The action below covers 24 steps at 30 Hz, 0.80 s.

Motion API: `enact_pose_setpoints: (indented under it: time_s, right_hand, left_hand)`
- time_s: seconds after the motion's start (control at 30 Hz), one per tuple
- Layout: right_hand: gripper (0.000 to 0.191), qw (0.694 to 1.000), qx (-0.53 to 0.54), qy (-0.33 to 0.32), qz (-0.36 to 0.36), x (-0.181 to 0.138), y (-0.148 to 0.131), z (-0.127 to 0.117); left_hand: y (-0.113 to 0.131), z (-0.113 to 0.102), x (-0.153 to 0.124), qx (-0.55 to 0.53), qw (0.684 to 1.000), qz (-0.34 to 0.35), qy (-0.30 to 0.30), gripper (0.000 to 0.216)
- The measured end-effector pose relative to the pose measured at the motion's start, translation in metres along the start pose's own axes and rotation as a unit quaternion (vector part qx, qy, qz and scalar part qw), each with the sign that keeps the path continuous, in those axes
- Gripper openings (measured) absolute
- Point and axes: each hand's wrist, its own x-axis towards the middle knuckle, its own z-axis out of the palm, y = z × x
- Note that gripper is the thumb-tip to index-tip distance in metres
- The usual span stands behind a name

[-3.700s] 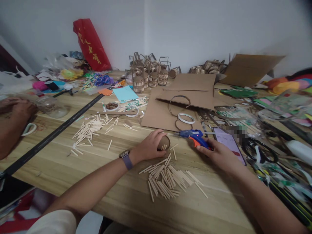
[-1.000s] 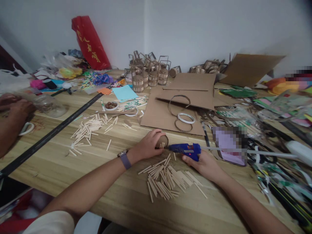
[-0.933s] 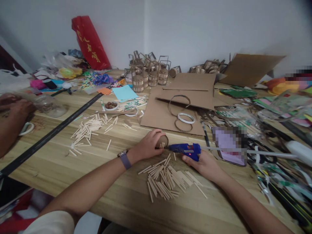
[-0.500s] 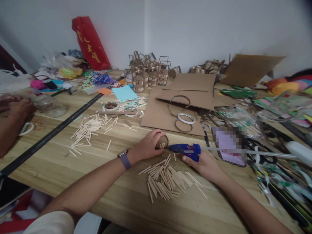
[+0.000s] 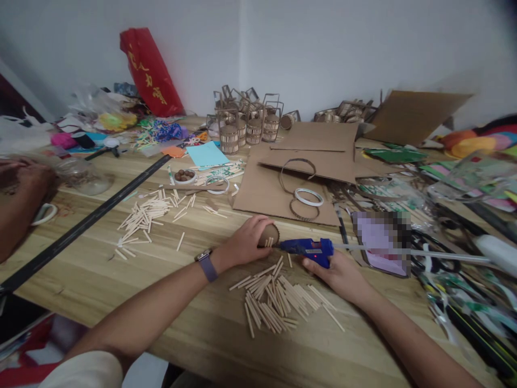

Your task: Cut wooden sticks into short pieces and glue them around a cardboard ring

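My left hand (image 5: 251, 240) is closed around a small round cardboard piece (image 5: 270, 235) with a ridged edge. Several short wooden sticks stand on its near side. In my right hand (image 5: 337, 275) is a blue hot glue gun (image 5: 309, 249), a small red light glowing on its body. Its nozzle points left and meets or nearly meets the edge of the cardboard piece. A long translucent glue stick (image 5: 428, 252) runs out of its back to the right. Below both hands lies a loose pile of short wooden sticks (image 5: 278, 296).
Another stick pile (image 5: 147, 215) lies left, near a dish of brown beads (image 5: 184, 176). Cardboard sheets (image 5: 258, 188) carry rings and a tape roll (image 5: 309, 196). Small stick baskets (image 5: 253, 130) stand behind. A phone (image 5: 382, 245) lies right. Another person's hands (image 5: 30, 180) are at far left.
My two hands, the cardboard piece and the glue gun stay almost where they were. The other person's hands at the far left have shifted slightly.
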Motion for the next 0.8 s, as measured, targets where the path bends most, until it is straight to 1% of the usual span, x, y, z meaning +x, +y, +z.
enact_pose_setpoints:
  time_s: [0.07,0.13,0.2,0.27,0.37,0.43,0.47,0.53,0.57,0.63,0.7,0.73,0.8]
  right_hand:
    - [0.033,1.0,0.013,0.007,0.023,0.001,0.003,0.0]
    - [0.036,0.997,0.037,0.02,0.066,0.001,0.007,0.001]
    - [0.041,0.987,0.09,0.044,0.124,0.002,0.012,0.001]
    - [0.046,0.97,0.165,0.056,0.171,0.003,0.016,0.0]
    - [0.043,0.937,0.282,0.05,0.198,0.005,0.019,-0.003]
    - [0.039,0.925,0.317,0.058,0.202,0.006,0.022,-0.006]
    - [0.038,0.925,0.314,0.065,0.203,0.007,0.024,-0.008]
    - [0.036,0.934,0.281,0.081,0.205,0.008,0.029,-0.011]
    - [0.035,0.943,0.247,0.091,0.203,0.008,0.031,-0.012]
    - [0.035,0.967,0.136,0.117,0.181,0.008,0.034,-0.014]
    - [0.035,0.981,-0.017,0.141,0.134,0.006,0.032,-0.014]
    - [0.035,0.978,-0.095,0.151,0.105,0.004,0.029,-0.013]
    - [0.037,0.961,-0.214,0.171,0.044,0.001,0.023,-0.009]
  left_hand:
    - [0.0,0.0,0.0,-0.004,1.0,0.0,0.003,0.063]
    - [-0.001,0.001,0.0,-0.008,1.0,-0.001,0.005,0.064]
    - [-0.001,0.001,0.0,-0.01,1.0,0.0,0.008,0.066]
    - [-0.001,0.001,0.0,-0.009,1.0,-0.002,0.008,0.067]
    - [-0.001,0.001,-0.001,-0.01,1.0,-0.007,0.003,0.068]
    - [-0.001,0.001,-0.001,-0.011,1.0,-0.008,0.0,0.068]
    - [-0.001,0.001,-0.001,-0.012,1.0,-0.009,0.0,0.067]
    - [-0.001,0.001,-0.001,-0.012,1.0,-0.012,0.001,0.067]
    - [-0.001,0.001,-0.001,-0.012,1.0,-0.012,0.002,0.067]
    - [-0.001,0.001,-0.001,-0.014,1.0,-0.01,0.003,0.067]
    - [-0.001,0.0,-0.001,-0.015,1.0,-0.008,0.002,0.068]
    - [-0.001,0.0,0.0,-0.016,1.0,-0.008,0.002,0.068]
    - [-0.001,0.0,-0.001,-0.016,1.0,-0.009,0.001,0.068]
